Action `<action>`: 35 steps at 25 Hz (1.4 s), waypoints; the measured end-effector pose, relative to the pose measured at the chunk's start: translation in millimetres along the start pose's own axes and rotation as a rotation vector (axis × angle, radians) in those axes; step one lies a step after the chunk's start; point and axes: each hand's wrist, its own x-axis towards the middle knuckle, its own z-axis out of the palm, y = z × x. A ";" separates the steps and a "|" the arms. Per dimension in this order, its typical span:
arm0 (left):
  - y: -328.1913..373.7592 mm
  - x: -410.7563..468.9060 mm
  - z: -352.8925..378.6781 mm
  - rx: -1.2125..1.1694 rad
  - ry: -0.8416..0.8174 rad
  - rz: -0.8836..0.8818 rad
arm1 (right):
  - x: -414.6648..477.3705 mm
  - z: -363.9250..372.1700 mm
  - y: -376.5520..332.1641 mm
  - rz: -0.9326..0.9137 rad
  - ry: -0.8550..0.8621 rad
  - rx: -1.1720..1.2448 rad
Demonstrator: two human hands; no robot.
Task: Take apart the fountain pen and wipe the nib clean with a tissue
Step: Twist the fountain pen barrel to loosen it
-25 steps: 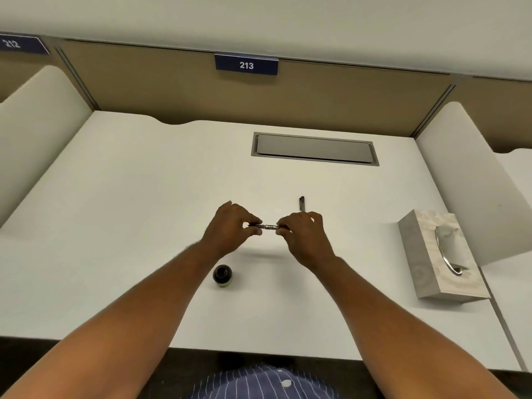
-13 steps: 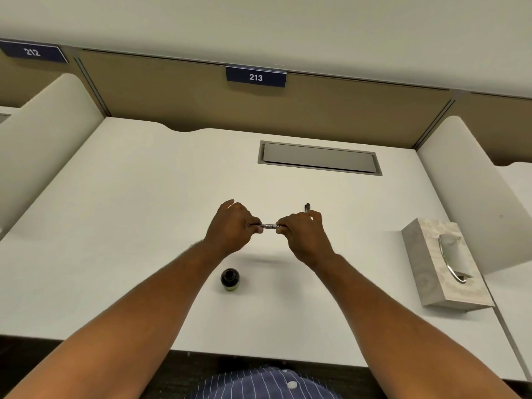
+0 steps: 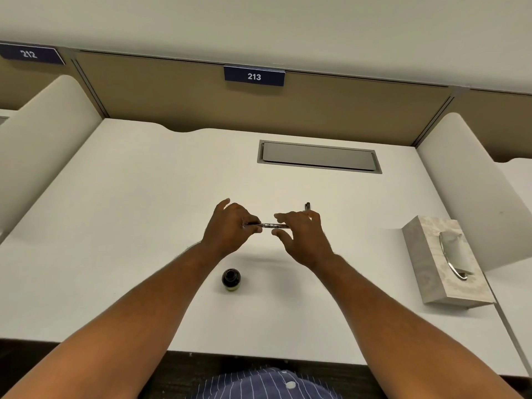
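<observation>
Left hand (image 3: pixel 230 226) pinches pen (image 3: pixel 270 225); right hand (image 3: pixel 302 240) loosened

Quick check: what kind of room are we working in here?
Probably a numbered study carrel or shared-office cubicle: a white desk between side dividers, a "213" sign on the back panel, with "212" next door, and a cable hatch.

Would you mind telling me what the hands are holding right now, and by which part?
The fountain pen, level above the desk: left hand pinches its left end; right hand fingers look loosened around the right end.
</observation>
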 end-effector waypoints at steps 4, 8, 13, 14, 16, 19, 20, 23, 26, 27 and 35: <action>-4.0 -1.5 1.0 -0.023 0.037 -0.001 | 4.7 4.6 -0.1 -0.034 0.028 -0.071; -9.1 -3.6 1.2 -0.021 0.070 0.015 | 8.7 5.2 -4.1 -0.049 0.064 -0.050; -8.4 -5.4 -1.3 -0.064 0.075 -0.002 | 11.9 2.1 -10.5 -0.022 0.060 0.019; -8.9 -5.3 -1.6 -0.071 0.076 0.000 | 11.5 1.7 -10.7 -0.029 0.056 0.013; -9.6 -4.8 -1.9 -0.072 0.085 0.008 | 9.7 1.1 -9.5 -0.040 0.048 -0.001; -12.0 -3.5 -0.7 -0.059 0.098 0.019 | 5.9 -0.6 -6.7 -0.037 0.030 -0.018; -13.1 -2.9 0.0 -0.053 0.096 0.021 | 5.2 -0.8 -5.6 -0.032 0.026 -0.024; -15.0 -1.7 2.7 -0.049 0.080 0.017 | 4.7 0.4 -4.3 -0.016 0.026 -0.029; -13.5 -2.3 3.7 -0.056 0.098 0.021 | 5.0 2.4 -3.9 -0.014 0.024 -0.037; -13.1 -2.4 3.7 -0.059 0.102 0.021 | 5.1 2.2 -3.9 -0.006 0.025 -0.023; -13.3 -6.9 5.9 -0.065 0.107 0.034 | 4.4 -0.8 -7.0 -0.005 0.023 0.022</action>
